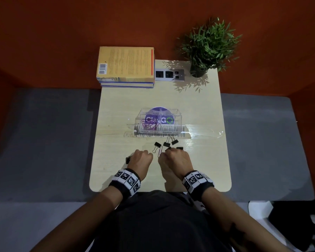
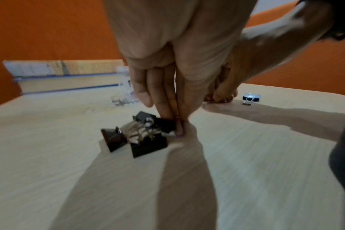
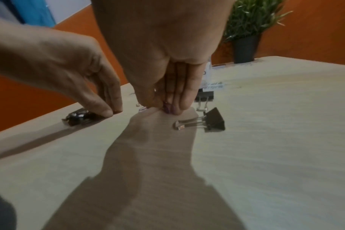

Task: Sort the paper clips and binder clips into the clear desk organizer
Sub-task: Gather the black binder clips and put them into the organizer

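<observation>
The clear organizer (image 1: 178, 128) stands mid-table with purple paper clips (image 1: 149, 125) in its left compartment. Several black binder clips (image 1: 166, 144) lie loose in front of it. My left hand (image 1: 141, 158) is fingers-down on the table. In the left wrist view its fingertips (image 2: 168, 119) pinch one clip of a small binder clip cluster (image 2: 148, 140). My right hand (image 1: 168, 153) is beside it, thumb and fingers (image 3: 179, 102) closed on the near end of a purple paper clip (image 1: 160, 151) lying on the table. Another binder clip (image 3: 209, 122) lies just right of that hand.
A stack of books (image 1: 125, 68) sits at the table's back left, with a socket panel (image 1: 169, 75) and a potted plant (image 1: 205, 51) at the back right. Clear film (image 1: 205, 132) lies right of the organizer. The near table edge (image 1: 160, 190) is close to my wrists.
</observation>
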{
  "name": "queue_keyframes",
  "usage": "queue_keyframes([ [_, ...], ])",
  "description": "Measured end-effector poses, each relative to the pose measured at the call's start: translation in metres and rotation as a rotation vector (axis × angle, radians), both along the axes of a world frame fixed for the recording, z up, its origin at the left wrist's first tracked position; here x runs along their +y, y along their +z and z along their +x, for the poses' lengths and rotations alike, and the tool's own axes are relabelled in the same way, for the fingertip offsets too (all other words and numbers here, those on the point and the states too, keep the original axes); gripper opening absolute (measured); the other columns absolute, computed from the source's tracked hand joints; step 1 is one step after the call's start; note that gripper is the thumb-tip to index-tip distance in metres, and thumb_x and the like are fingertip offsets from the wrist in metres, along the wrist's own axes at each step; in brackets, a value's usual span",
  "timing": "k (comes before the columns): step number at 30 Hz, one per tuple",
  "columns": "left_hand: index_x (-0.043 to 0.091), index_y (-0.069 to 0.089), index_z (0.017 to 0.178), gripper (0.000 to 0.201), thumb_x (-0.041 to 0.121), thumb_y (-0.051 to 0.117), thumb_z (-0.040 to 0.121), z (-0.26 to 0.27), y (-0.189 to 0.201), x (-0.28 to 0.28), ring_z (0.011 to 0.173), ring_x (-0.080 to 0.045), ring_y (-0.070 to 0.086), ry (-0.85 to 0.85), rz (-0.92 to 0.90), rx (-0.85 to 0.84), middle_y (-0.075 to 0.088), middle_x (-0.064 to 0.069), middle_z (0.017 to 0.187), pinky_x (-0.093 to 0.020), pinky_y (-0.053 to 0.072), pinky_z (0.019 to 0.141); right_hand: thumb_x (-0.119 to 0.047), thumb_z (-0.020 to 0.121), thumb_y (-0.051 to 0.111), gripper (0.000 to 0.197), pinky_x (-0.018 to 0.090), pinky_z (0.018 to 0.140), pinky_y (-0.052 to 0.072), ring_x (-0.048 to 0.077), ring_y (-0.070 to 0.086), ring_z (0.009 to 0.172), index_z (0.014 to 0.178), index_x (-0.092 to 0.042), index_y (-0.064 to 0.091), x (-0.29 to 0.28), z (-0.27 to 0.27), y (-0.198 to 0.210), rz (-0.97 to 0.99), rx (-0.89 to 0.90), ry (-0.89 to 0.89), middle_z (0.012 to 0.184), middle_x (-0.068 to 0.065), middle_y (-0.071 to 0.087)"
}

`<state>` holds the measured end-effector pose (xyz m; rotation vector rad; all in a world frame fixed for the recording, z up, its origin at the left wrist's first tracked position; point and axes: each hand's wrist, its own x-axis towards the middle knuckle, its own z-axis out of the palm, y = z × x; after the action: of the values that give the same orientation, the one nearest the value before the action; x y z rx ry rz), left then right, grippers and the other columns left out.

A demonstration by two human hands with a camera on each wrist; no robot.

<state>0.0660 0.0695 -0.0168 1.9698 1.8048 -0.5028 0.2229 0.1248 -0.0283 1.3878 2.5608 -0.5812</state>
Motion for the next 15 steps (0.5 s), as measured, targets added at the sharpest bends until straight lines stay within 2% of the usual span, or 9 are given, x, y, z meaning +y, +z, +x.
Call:
queue_keyframes([
  [2,0.005,0.059,0.094,0.012,-0.001,0.052,0.087,0.000,0.003,0.004,0.083,-0.034,0.058,0.051,0.024,-0.039,0.063,-0.015,0.095,-0.036,0.036,0.065,-0.016,0.078,0.064,0.011,0.029,0.050,0.037,0.030,0.060,0.059,0.068,-0.011,0.063,0.005,0.003,0.005,-0.022,0.090,-0.121,0.068,0.008,0.065],
  [4,0.003,0.058,0.097,0.013,0.001,0.051,0.086,0.001,0.006,0.008,0.083,-0.035,0.058,0.095,0.049,-0.084,0.063,-0.015,0.096,-0.035,0.032,0.066,-0.019,0.078,0.064,0.011,0.027,0.050,0.041,0.024,0.058,0.058,0.069,-0.014,0.064,0.016,0.001,0.019,-0.024,0.223,-0.199,0.069,0.003,0.066],
  [7,0.004,0.059,0.100,0.022,0.000,0.057,0.079,0.003,0.003,0.013,0.078,-0.035,0.060,0.173,0.085,-0.165,0.065,-0.016,0.090,-0.039,0.041,0.069,-0.017,0.077,0.066,0.010,0.024,0.051,0.042,0.019,0.057,0.057,0.067,-0.014,0.065,0.044,-0.018,0.041,0.005,0.360,-0.228,0.066,0.002,0.066],
  [11,0.003,0.061,0.077,0.017,-0.012,0.053,0.073,0.004,0.003,0.011,0.068,-0.035,0.060,0.211,0.152,-0.313,0.066,-0.018,0.085,-0.038,0.047,0.062,-0.017,0.076,0.063,0.020,0.031,0.050,0.047,0.022,0.051,0.052,0.058,-0.014,0.054,0.080,-0.054,0.053,0.024,0.377,-0.216,0.055,0.002,0.057],
  [13,0.003,0.064,0.080,0.023,-0.016,0.054,0.071,0.000,0.000,0.007,0.069,-0.035,0.062,0.204,0.208,-0.364,0.067,-0.018,0.091,-0.038,0.050,0.063,-0.021,0.079,0.063,0.027,0.032,0.052,0.048,0.025,0.050,0.054,0.057,-0.016,0.049,0.089,-0.064,0.054,0.029,0.353,-0.183,0.055,0.003,0.055],
  [15,0.009,0.067,0.091,0.027,-0.010,0.064,0.072,-0.007,-0.008,0.001,0.078,-0.033,0.063,0.208,0.267,-0.331,0.069,-0.013,0.097,-0.039,0.048,0.072,-0.022,0.081,0.064,0.021,0.032,0.054,0.048,0.025,0.055,0.057,0.062,-0.018,0.056,0.091,-0.062,0.058,0.031,0.384,-0.211,0.060,0.004,0.061],
])
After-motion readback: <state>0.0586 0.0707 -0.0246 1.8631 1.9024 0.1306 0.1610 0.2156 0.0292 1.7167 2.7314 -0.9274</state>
